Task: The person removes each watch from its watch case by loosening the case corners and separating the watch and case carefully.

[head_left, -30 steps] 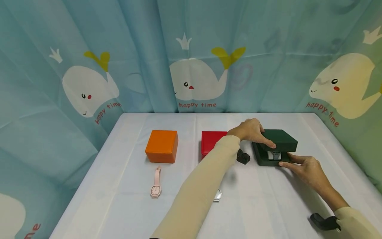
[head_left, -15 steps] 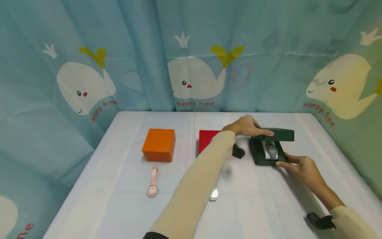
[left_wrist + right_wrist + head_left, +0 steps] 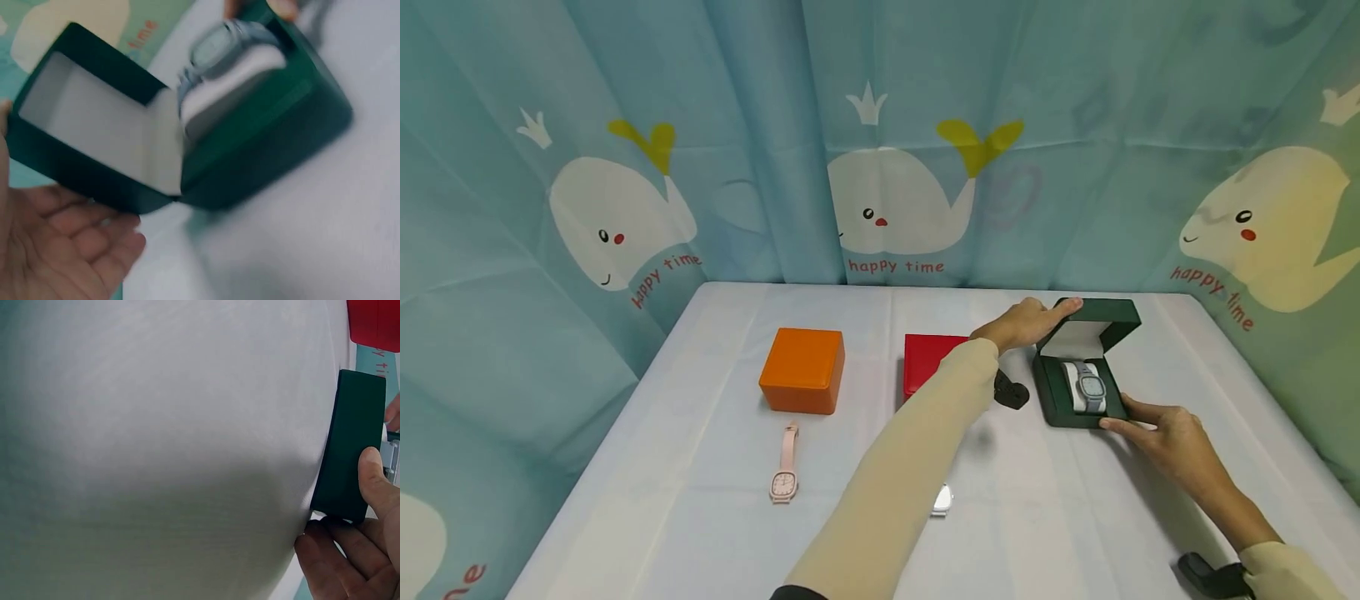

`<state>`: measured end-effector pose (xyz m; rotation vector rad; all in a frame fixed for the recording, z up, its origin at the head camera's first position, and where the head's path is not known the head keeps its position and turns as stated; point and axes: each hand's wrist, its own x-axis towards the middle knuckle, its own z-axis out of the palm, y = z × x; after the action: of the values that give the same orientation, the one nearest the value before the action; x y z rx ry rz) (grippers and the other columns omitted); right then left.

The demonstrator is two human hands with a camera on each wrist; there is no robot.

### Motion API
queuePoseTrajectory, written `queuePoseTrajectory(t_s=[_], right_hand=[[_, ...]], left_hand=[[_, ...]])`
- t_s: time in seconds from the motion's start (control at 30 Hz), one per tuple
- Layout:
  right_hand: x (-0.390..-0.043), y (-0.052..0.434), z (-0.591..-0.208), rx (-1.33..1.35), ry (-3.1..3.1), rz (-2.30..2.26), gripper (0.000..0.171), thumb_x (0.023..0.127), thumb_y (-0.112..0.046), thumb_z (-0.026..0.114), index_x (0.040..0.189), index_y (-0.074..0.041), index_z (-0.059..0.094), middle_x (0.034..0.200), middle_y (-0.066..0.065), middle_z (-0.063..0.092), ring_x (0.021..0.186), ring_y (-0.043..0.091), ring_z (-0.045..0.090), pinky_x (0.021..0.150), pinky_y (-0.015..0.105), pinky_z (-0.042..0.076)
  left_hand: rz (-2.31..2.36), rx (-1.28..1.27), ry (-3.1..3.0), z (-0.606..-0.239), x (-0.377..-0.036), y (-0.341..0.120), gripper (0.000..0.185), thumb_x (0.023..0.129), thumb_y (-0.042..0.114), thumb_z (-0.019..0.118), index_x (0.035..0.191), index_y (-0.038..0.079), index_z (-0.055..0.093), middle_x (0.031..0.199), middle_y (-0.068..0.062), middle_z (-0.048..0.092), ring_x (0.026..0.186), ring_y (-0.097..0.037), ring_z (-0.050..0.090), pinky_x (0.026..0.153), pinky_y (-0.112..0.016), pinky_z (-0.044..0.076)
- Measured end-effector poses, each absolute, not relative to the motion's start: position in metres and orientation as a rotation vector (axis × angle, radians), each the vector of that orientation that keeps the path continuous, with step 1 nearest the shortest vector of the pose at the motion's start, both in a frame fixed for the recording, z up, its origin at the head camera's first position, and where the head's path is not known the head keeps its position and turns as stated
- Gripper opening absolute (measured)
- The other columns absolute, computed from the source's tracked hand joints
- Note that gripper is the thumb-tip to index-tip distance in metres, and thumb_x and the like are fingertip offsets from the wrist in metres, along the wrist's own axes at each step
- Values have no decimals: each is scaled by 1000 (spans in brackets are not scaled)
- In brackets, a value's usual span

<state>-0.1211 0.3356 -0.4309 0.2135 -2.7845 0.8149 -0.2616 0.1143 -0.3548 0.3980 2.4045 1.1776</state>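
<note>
Your left hand point(image 3: 1026, 323) lies with straight fingers against the raised lid of the dark green hinged watch box point(image 3: 1078, 400), propping it open from behind; it curls around nothing. Your right hand point(image 3: 1165, 429) pinches the box's near right corner, thumb on top and fingers at the side. The box sits on the white cloth-covered table point(image 3: 700, 467), towards its far right, hinge at the far side and mouth facing you. Inside, a grey-blue wristwatch point(image 3: 1088, 386) wraps a white cushion, its strap running away from you, dial up. To the left stand a red square box point(image 3: 928, 360) and an orange square box point(image 3: 802, 368); a pink-strapped wristwatch point(image 3: 785, 462) lies nearer you.
</note>
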Motion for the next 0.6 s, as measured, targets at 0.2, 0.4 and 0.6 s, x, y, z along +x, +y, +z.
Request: queuePoseTrajectory(t_s=[0.2, 0.4, 0.6], right_hand=[[-121, 336, -432, 202, -2782, 830, 59, 85, -23, 85, 124, 15, 63, 117, 35, 61, 110, 57, 58, 75, 63, 49], [-124, 338, -429, 203, -2776, 842, 60, 86, -23, 84, 126, 15, 61, 118, 36, 60, 110, 59, 57, 79, 67, 47], [-122, 336, -428, 196, -2868, 827, 62, 89, -25, 81, 128, 17, 58, 122, 38, 56, 112, 60, 54, 78, 66, 48]], left_hand=[[1253, 272, 2435, -356, -258, 125, 84, 97, 75, 35, 150, 12, 52, 148, 3, 52, 133, -16, 50, 107, -39, 41], [1367, 245, 2416, -354, -257, 127, 81, 98, 73, 39, 145, 9, 57, 145, 1, 55, 132, -17, 51, 106, -37, 42], [1473, 166, 2306, -354, -255, 126, 80, 99, 69, 44, 150, 8, 50, 151, 0, 48, 141, -18, 42, 113, -40, 35]])
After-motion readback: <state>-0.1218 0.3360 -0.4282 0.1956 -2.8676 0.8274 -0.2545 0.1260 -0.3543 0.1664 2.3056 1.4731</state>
